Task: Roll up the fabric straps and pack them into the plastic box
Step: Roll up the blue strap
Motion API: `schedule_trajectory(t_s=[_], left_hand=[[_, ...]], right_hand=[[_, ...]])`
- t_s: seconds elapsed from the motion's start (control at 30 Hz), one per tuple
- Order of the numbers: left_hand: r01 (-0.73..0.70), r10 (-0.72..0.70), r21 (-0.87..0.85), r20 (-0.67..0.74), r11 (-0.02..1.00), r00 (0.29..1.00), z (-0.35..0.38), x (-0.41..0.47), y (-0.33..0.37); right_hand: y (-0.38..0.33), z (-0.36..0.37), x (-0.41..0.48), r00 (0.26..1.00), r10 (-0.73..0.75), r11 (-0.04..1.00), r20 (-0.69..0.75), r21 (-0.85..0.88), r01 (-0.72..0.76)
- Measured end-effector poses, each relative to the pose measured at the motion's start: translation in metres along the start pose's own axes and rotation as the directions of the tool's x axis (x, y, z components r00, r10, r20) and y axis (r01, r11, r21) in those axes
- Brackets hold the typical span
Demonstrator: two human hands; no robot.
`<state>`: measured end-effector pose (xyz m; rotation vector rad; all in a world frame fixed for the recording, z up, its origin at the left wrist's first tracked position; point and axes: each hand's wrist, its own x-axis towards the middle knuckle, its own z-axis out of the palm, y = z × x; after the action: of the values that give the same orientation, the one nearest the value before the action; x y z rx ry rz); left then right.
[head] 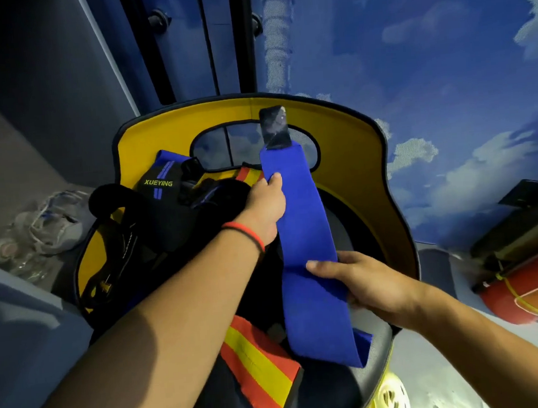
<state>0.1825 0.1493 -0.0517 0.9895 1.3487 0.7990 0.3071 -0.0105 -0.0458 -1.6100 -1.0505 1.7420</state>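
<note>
Blue strap: unrolled, held taut over yellow seat. Left hand pinches far edge, right hand grips near part; likely straightening before rolling.

The left forearm and right forearm are bare, uncovered from the hands back to the edge of view. Just behind the left hand, a thin red cord bracelet circles the wrist, a narrow black band lying close alongside. The right hand is bare.
</note>
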Motion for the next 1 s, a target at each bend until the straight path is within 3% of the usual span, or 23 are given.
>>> schedule_trajectory(t_s=[0.13,0.23,0.37,0.4,0.5,0.53,0.6,0.7,0.77,0.83,0.9,1.0], left_hand=[[0.109,-0.109,-0.007,-0.077,0.994,0.991,0.018,0.015,0.004],[0.088,-0.069,0.185,-0.103,0.979,0.992,0.023,0.017,-0.007],[0.098,-0.113,0.410,0.011,0.907,0.994,0.034,0.028,-0.020],[0.153,-0.166,0.425,-0.007,0.892,0.986,0.036,0.026,-0.019],[0.114,-0.040,0.583,-0.139,0.804,0.990,0.036,0.031,-0.023],[0.062,0.003,0.669,-0.095,0.740,0.995,0.030,0.029,-0.023],[-0.171,0.139,0.857,0.117,0.486,0.983,0.010,0.016,-0.023],[-0.398,0.000,0.915,0.398,0.068,0.917,-0.017,-0.020,-0.031],[-0.434,-0.097,0.853,0.425,-0.291,0.900,-0.034,-0.047,-0.034],[-0.439,-0.166,0.717,0.421,-0.541,0.892,-0.053,-0.063,-0.042],[-0.451,-0.198,0.649,0.426,-0.613,0.883,-0.075,-0.065,-0.051],[-0.600,-0.212,0.613,0.588,-0.514,0.781,-0.095,-0.074,-0.053]], right_hand=[[0.020,0.003,-0.001,0.976,0.190,0.942,0.105,0.261,-0.212],[0.039,-0.003,0.002,0.940,0.310,0.900,0.145,0.275,-0.339],[0.054,-0.008,0.006,0.887,0.419,0.870,0.191,0.196,-0.453],[0.054,-0.007,0.006,0.882,0.437,0.870,0.175,0.165,-0.464],[0.057,-0.001,0.012,0.900,0.428,0.901,-0.084,-0.044,-0.432],[0.059,0.001,0.015,0.905,0.400,0.905,-0.147,-0.091,-0.415],[0.060,0.003,0.020,0.912,0.368,0.906,-0.181,-0.151,-0.395],[0.058,0.000,0.025,0.909,0.381,0.859,-0.171,-0.300,-0.416],[0.055,-0.007,0.026,0.919,0.356,0.823,-0.169,-0.410,-0.394],[0.052,-0.012,0.024,0.937,0.286,0.797,-0.200,-0.492,-0.349],[0.053,-0.016,0.020,0.945,0.238,0.720,-0.223,-0.612,-0.326],[0.054,-0.015,0.016,0.943,0.219,0.498,-0.249,-0.803,-0.328]])
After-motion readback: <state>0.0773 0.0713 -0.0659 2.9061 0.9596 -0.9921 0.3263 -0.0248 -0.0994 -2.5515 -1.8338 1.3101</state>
